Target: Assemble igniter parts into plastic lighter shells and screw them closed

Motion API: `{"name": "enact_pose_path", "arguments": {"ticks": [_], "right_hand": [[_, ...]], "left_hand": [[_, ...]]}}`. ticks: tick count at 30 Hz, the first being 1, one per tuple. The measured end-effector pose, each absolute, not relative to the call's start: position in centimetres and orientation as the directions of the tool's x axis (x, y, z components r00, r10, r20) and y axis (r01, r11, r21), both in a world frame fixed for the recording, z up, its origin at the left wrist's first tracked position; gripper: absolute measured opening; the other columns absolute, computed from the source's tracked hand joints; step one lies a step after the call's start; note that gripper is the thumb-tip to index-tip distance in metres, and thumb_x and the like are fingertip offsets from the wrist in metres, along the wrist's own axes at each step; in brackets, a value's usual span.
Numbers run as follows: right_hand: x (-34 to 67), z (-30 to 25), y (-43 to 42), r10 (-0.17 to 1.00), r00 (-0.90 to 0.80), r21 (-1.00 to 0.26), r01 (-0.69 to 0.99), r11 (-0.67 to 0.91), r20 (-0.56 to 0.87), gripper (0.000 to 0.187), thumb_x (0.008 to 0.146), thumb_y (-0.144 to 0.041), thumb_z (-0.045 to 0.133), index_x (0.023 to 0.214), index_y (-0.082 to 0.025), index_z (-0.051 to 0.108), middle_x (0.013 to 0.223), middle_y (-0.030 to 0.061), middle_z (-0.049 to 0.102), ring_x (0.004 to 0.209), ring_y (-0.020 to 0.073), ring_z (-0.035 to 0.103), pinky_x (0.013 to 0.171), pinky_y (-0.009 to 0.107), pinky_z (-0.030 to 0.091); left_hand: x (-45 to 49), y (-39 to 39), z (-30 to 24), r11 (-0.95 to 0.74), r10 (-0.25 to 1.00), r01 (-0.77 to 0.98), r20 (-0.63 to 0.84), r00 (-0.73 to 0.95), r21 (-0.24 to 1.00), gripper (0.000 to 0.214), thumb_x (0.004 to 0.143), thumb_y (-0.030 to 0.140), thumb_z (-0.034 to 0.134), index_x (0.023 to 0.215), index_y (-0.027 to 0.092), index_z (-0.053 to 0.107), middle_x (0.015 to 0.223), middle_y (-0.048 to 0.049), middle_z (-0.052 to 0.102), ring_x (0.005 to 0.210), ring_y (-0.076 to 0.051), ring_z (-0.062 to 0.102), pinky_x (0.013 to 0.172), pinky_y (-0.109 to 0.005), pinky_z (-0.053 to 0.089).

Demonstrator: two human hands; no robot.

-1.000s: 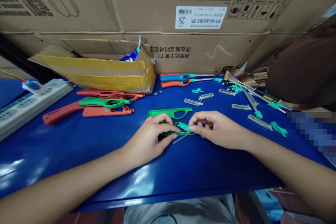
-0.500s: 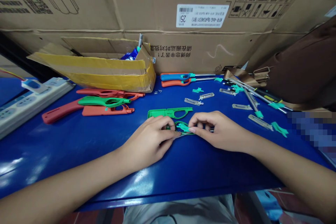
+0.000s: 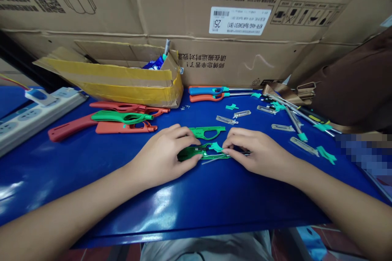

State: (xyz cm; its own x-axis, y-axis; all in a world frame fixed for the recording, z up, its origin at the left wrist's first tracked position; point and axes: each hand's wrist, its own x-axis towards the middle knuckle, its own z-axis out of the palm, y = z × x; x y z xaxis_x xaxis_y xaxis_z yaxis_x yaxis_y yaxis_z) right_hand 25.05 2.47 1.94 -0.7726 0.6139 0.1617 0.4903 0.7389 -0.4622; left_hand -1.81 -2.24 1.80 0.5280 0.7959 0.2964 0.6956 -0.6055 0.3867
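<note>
My left hand (image 3: pixel 167 155) grips the near green lighter half-shell (image 3: pixel 187 153), with thumb and fingers on opposite edges. My right hand (image 3: pixel 260 151) is closed in a pinch at the tip of a teal plastic trigger (image 3: pixel 216 147), which lies over the shell's right part. A small dark igniter (image 3: pixel 202 149) shows inside the shell, left of the trigger. Along the shell's near edge runs a thin slanting metallic strip (image 3: pixel 211 160). Just behind lies another green half-shell (image 3: pixel 211 132). My right fingers hide the shell's right end.
Red lighter shells (image 3: pixel 122 127) and a green one (image 3: pixel 122 117) lie left. Behind stands a taped cardboard box (image 3: pixel 122 89). Assembled blue (image 3: pixel 205 90) and orange lighters (image 3: pixel 208 97), clear fuel tanks (image 3: pixel 303 146), teal triggers (image 3: pixel 326 154) and metal rods lie right. A power strip (image 3: pixel 39 118) is far left.
My left fingers have spread wider along the green half-shell, uncovering the igniter and its hollow. The metallic strip, earlier between my fingertips, now lies at the shell's near edge. My right hand barely moved.
</note>
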Motion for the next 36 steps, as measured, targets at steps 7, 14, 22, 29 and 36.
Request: {"name": "enact_pose_path", "arguments": {"ticks": [7, 14, 22, 29, 36], "right_hand": [[25.0, 1.5, 2.4, 0.548, -0.822, -0.389, 0.459, 0.799, 0.156, 0.016, 0.102, -0.024, 0.052, 0.103, -0.02, 0.068, 0.102, 0.0045, 0.067, 0.083, 0.0153, 0.064, 0.071, 0.027, 0.044], [25.2, 1.6, 2.4, 0.508, -0.846, -0.328, 0.44, 0.836, 0.161, 0.019, 0.104, -0.024, 0.049, 0.102, -0.019, 0.067, 0.1, 0.005, 0.066, 0.082, 0.0154, 0.063, 0.069, 0.026, 0.043], [25.0, 1.9, 2.2, 0.499, -0.858, -0.316, 0.444, 0.839, 0.119, 0.02, 0.104, -0.024, 0.049, 0.1, -0.02, 0.068, 0.099, 0.0037, 0.066, 0.081, 0.0147, 0.063, 0.067, 0.027, 0.042], [24.9, 1.5, 2.3, 0.494, -0.854, -0.458, 0.378, 0.805, 0.165, 0.018, 0.103, -0.023, 0.051, 0.099, -0.019, 0.068, 0.097, 0.0033, 0.066, 0.083, 0.0134, 0.063, 0.073, 0.026, 0.045], [24.9, 1.7, 2.0, 0.469, -0.863, -0.374, 0.379, 0.846, 0.189, 0.019, 0.102, -0.021, 0.051, 0.096, -0.018, 0.069, 0.095, 0.0031, 0.066, 0.077, 0.0125, 0.062, 0.067, 0.025, 0.042]], "left_hand": [[-1.8, -2.4, 1.7, -0.618, 0.785, 0.71, 0.204, 0.585, 0.338, 0.023, 0.092, 0.034, 0.068, 0.111, 0.022, 0.072, 0.103, -0.0043, 0.073, 0.097, -0.025, 0.066, 0.087, -0.041, 0.052], [-1.7, -2.4, 1.4, -0.619, 0.78, 0.677, 0.213, 0.588, 0.398, 0.023, 0.094, 0.031, 0.067, 0.116, 0.021, 0.069, 0.109, -0.0053, 0.072, 0.101, -0.025, 0.065, 0.09, -0.04, 0.052], [-1.3, -2.5, 1.1, -0.583, 0.802, 0.668, 0.193, 0.566, 0.463, 0.022, 0.095, 0.03, 0.067, 0.115, 0.021, 0.07, 0.105, -0.006, 0.069, 0.1, -0.024, 0.063, 0.089, -0.04, 0.052], [-1.2, -2.8, 1.0, -0.577, 0.806, 0.658, 0.209, 0.553, 0.484, 0.022, 0.094, 0.029, 0.068, 0.114, 0.02, 0.071, 0.102, -0.0059, 0.067, 0.098, -0.024, 0.063, 0.087, -0.038, 0.053], [-1.1, -2.9, 1.0, -0.575, 0.806, 0.647, 0.209, 0.554, 0.501, 0.022, 0.094, 0.029, 0.069, 0.114, 0.02, 0.072, 0.1, -0.0052, 0.066, 0.095, -0.023, 0.064, 0.085, -0.038, 0.053]]}}
